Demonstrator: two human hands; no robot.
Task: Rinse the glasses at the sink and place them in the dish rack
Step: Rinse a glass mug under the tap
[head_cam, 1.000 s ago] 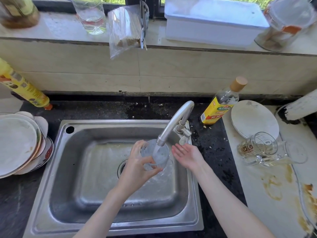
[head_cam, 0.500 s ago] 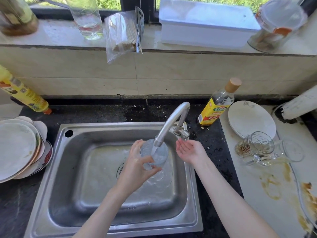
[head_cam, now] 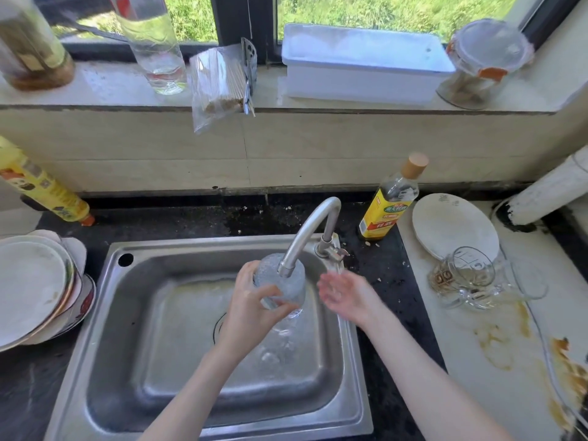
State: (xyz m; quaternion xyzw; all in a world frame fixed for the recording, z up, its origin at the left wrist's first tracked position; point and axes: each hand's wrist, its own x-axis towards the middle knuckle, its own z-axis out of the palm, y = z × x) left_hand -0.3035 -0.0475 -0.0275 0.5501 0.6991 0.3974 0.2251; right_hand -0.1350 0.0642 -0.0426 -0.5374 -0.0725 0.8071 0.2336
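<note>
Under the spout of the tap, over the steel sink, the left hand held one textured glass — its fingers and thumb were curled round the lower part, and water spilled from the glass down into the basin. The right hand was beside the glass, not touching it; its palm was turned up, the fingers loosely spread, and it held nothing. So the rinsing of this glass was in progress and, in my judgement, not yet complete. On the pale bench at the right, glass mugs lay on their sides near a white plate; whether they were already rinsed I cannot tell. No dish rack showed in the view, so no glass could be seen placed there — that whole part of the task seemed to remain.
</note>
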